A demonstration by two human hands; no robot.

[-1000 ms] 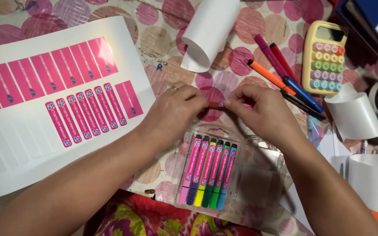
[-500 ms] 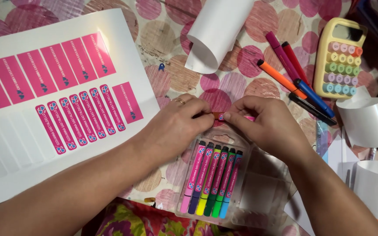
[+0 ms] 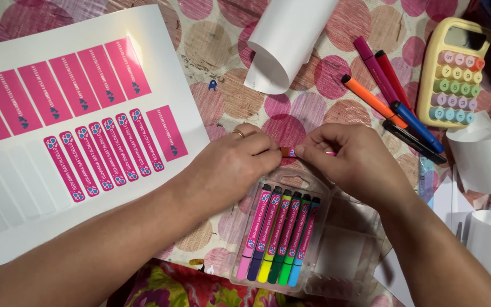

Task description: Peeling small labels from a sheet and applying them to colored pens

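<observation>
Both hands meet at the middle of the table over a red marker (image 3: 287,152) with a pink label on it. My left hand (image 3: 231,165), a ring on one finger, pinches the marker's left end. My right hand (image 3: 354,162) grips the other end, covering most of the barrel. Just below them lies a clear plastic case (image 3: 336,250) holding several labelled markers (image 3: 279,236) side by side. A white sticker sheet (image 3: 86,122) with pink labels lies to the left.
Loose markers (image 3: 390,94) lie at the upper right beside a pastel yellow calculator (image 3: 454,71). A rolled white sheet (image 3: 288,42) rests at the top centre. Curled white backing strips (image 3: 484,159) pile at the right edge. The tablecloth shows pink and tan circles.
The view has shifted slightly, so everything sits a little higher in the frame. Both hands stay pinched on the marker and have barely moved.
</observation>
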